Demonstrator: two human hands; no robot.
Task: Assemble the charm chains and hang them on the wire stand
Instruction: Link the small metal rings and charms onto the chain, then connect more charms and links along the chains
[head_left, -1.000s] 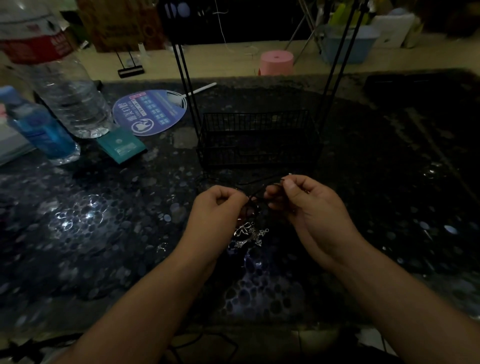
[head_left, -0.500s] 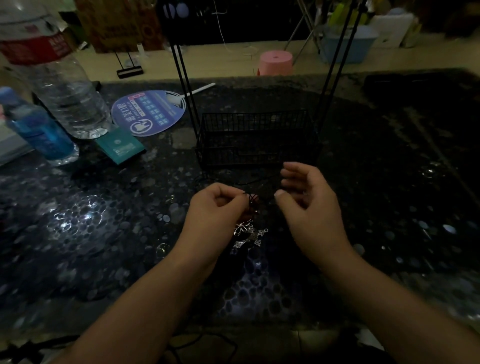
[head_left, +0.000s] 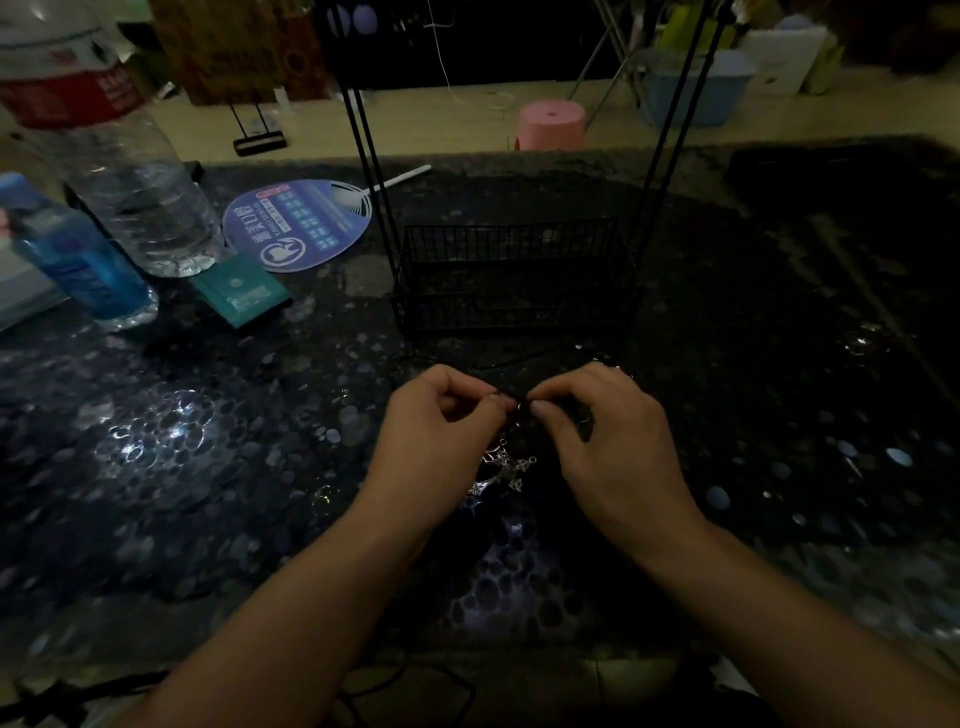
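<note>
Dim domestic room: dark pebble-patterned counter (head_left: 208, 467) carrying water bottle (head_left: 130, 171) and paper fan (head_left: 298, 226); pink plastic stool (head_left: 551, 124) and blue tub (head_left: 696, 93) on floor behind.

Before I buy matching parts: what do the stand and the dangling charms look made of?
Wire stand: thin rods and a mesh basket, apparently metal wire with a matte black coating. Charms: small bright silvery pieces catching glints, probably polished metal, though plated plastic can't be ruled out in this dim light.
</note>
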